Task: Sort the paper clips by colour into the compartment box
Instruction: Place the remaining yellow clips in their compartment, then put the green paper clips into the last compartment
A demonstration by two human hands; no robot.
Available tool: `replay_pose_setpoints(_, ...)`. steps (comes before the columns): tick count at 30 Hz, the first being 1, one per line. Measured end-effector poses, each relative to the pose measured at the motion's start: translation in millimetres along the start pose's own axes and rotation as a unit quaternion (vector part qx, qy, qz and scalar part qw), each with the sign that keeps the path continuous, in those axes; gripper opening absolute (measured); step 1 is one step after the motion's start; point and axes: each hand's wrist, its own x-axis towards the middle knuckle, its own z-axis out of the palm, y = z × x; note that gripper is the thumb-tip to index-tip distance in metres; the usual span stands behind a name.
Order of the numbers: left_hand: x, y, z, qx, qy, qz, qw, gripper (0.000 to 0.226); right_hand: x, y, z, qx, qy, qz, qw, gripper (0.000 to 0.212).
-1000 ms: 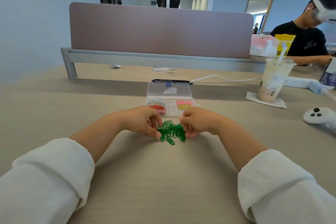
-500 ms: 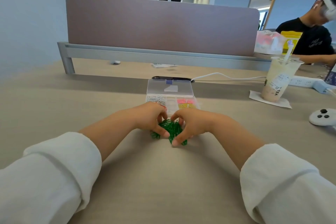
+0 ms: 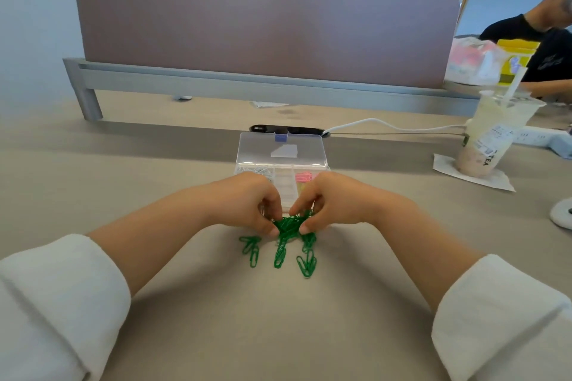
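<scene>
Both hands, left hand (image 3: pixel 247 204) and right hand (image 3: pixel 331 204), pinched bunched green clips (image 3: pixel 289 226); next, probably lifting them into the box (image 3: pixel 280 151).

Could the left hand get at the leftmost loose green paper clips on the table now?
Likely yes: the loose green wire clips lie uncovered beside the left hand, though it pinches a green bunch.

The left hand (image 3: pixel 247 204) and right hand (image 3: pixel 332 204) crowd the near side of the box (image 3: pixel 286 185), pinching green clips (image 3: pixel 289 226). Its lid (image 3: pixel 263 150) stands open behind. Left of the box the worktop (image 3: pixel 108 189) is wide and bare. A cup (image 3: pixel 495 133) and a cord (image 3: pixel 387 124) sit on the right.
</scene>
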Motion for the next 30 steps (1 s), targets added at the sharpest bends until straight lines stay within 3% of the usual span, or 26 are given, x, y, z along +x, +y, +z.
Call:
replay_pose_setpoints(7, -1, 4, -1, 0.015, 0.011, 0.0, 1.0, 0.021, -9, 6, -7, 0.009, 0.019, -0.005, 1.0, 0.02)
replay_pose_setpoints(19, -3, 4, 4, -0.03, 0.063, 0.017, 0.997, 0.015, -14, 26, -18, 0.196, 0.122, 0.006, 0.973, 0.015)
replay_pose_setpoints(24, -3, 2, 3, -0.038, 0.061, 0.018, 0.997, 0.012, -1, 37, -8, 0.153, 0.252, 0.021, 0.955, 0.014)
replay_pose_setpoints(30, -3, 0, 3, -0.052, 0.051, 0.021, 0.997, 0.011, 4, 38, 4, 0.117, 0.217, 0.015, 0.969, 0.018)
